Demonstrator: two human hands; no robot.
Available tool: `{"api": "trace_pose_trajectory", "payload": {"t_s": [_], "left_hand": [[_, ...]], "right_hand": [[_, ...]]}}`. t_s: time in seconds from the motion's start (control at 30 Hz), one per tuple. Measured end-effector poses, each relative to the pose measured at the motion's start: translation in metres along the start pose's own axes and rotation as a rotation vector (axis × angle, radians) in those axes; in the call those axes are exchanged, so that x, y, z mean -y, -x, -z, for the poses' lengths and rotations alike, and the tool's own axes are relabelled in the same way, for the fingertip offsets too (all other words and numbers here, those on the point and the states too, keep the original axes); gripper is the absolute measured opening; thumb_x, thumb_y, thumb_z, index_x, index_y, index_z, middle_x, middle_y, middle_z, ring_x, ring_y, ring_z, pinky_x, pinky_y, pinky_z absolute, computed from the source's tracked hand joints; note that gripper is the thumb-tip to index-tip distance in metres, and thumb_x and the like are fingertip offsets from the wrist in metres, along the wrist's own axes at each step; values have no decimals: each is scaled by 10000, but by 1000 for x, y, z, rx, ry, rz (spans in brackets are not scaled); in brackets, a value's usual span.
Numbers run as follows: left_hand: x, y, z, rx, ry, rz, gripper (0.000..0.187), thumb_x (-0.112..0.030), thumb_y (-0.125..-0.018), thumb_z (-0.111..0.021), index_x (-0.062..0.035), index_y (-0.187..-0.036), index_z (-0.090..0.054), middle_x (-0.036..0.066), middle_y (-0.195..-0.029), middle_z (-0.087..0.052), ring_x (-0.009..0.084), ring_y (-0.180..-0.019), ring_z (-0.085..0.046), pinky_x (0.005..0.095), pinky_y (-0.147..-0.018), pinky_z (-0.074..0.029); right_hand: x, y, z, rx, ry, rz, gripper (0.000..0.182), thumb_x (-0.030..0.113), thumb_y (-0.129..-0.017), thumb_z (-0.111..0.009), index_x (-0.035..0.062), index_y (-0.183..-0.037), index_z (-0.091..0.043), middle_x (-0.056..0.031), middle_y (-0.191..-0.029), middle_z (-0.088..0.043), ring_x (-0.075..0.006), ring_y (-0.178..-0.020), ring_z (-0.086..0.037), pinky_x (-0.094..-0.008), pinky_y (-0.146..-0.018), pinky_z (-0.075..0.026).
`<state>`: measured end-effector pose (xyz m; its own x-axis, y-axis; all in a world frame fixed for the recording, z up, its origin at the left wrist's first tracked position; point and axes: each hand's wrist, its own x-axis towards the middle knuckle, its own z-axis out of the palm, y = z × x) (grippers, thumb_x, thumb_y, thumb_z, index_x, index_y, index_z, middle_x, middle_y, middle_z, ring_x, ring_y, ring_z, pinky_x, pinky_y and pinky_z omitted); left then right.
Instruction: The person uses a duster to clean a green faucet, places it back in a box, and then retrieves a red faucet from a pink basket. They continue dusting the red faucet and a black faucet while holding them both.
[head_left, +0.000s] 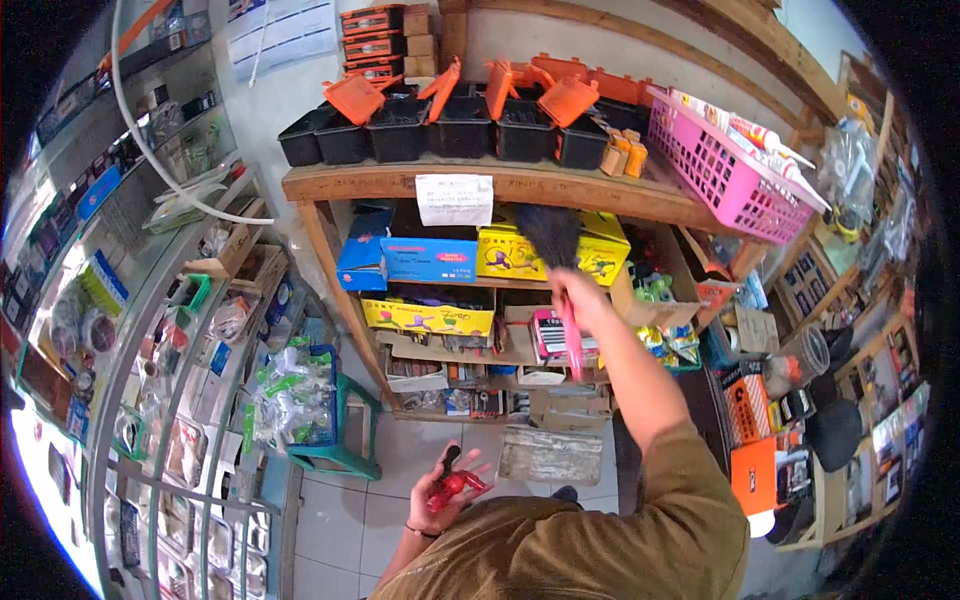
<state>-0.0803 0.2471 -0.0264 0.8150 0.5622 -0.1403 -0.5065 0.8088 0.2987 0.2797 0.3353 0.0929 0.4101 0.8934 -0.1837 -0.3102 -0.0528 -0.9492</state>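
My right hand (pixel 582 300) is wrapped round the pink handle of a duster (pixel 547 235). The duster's dark bristles lie against the front of a yellow box (pixel 610 245) on the shelf below the top board. Low in the view, my left hand (pixel 437 495) is turned palm up with its fingers partly spread. On that palm rests a small red object (pixel 455 485) with a black part; its exact kind I cannot make out.
Black bins (pixel 458 138) with orange lids and a pink basket (pixel 745 185) stand on the wooden top shelf (pixel 380 183). A green stool (pixel 362 430) with packed goods is at left, beside glass shelving. More stocked shelves stand at right.
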Motion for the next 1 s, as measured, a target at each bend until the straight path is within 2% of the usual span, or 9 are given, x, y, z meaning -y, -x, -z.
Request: {"api": "trace_pose_trajectory", "payload": {"t_s": [0.13,0.23,0.3,0.37,0.4,0.5,0.67,0.87,1.0], "left_hand": [[8,0,15,-36,11,-12,502,-288,-836,-507,-153,-1298,-364,184,-1255,-434,401,-1170,-394,578,-990,-276],[9,-4,-1,-47,-36,-69,520,-284,-838,-506,-151,-1313,-342,189,-1228,-451,397,-1152,-414,572,-973,-306],[9,-7,-8,-60,-97,-68,518,-284,-842,-503,-149,-1315,-340,192,-1214,-463,396,-1141,-425,568,-968,-313],[6,-11,-9,-78,-160,-62,517,-284,-845,-500,-148,-1317,-338,194,-1200,-474,395,-1130,-435,563,-963,-319],[6,-14,-6,-69,-182,-45,537,-300,-836,-508,-148,-1321,-335,194,-1175,-502,412,-1117,-447,579,-954,-320],[4,-24,-11,-29,-186,7,551,-308,-832,-517,-142,-1324,-334,209,-1179,-504,436,-1121,-443,575,-954,-320],[24,-66,-28,171,-188,168,586,-349,-832,-511,-113,-1334,-323,261,-1246,-438,491,-1140,-401,548,-962,-320],[93,-133,-97,220,-258,196,655,-394,-859,-467,-85,-1379,-217,202,-1186,-490,371,-1090,-482,517,-929,-352],[127,-171,-120,112,-310,328,662,-421,-839,-484,-76,-1362,-270,116,-1297,-424,309,-1170,-423,520,-943,-339]], "right_hand": [[50,-75,-15,-290,262,376,306,159,-704,-637,-37,-920,-544,-98,-697,-548,-184,-519,-512,-316,-478,-451],[59,-77,-17,-194,501,23,418,175,-719,-626,-31,-1059,-498,-165,-890,-545,-228,-734,-558,-367,-638,-482],[17,-71,-11,-636,1038,1102,396,140,-745,-606,-2,-1097,-492,-197,-1072,-480,-268,-942,-514,-400,-761,-462],[8,-8,-15,-524,955,1143,298,99,-759,-602,17,-1036,-531,-184,-1095,-457,-281,-983,-485,-369,-786,-459],[2,31,-24,-394,693,928,260,63,-752,-610,32,-1003,-547,-148,-1017,-491,-271,-924,-511,-341,-772,-456],[-48,95,7,-61,682,614,272,115,-780,-614,60,-1042,-565,-80,-937,-560,-155,-830,-572,-253,-637,-497],[-66,161,59,443,790,409,394,186,-800,-621,82,-1162,-507,-99,-967,-567,-200,-856,-575,-321,-717,-478],[-37,189,88,532,855,658,597,341,-701,-695,137,-1214,-467,-144,-1089,-467,-293,-970,-513,-374,-785,-453],[-46,188,127,307,984,722,601,382,-682,-713,152,-1196,-505,-118,-1062,-481,-297,-981,-505,-381,-819,-432]]}}
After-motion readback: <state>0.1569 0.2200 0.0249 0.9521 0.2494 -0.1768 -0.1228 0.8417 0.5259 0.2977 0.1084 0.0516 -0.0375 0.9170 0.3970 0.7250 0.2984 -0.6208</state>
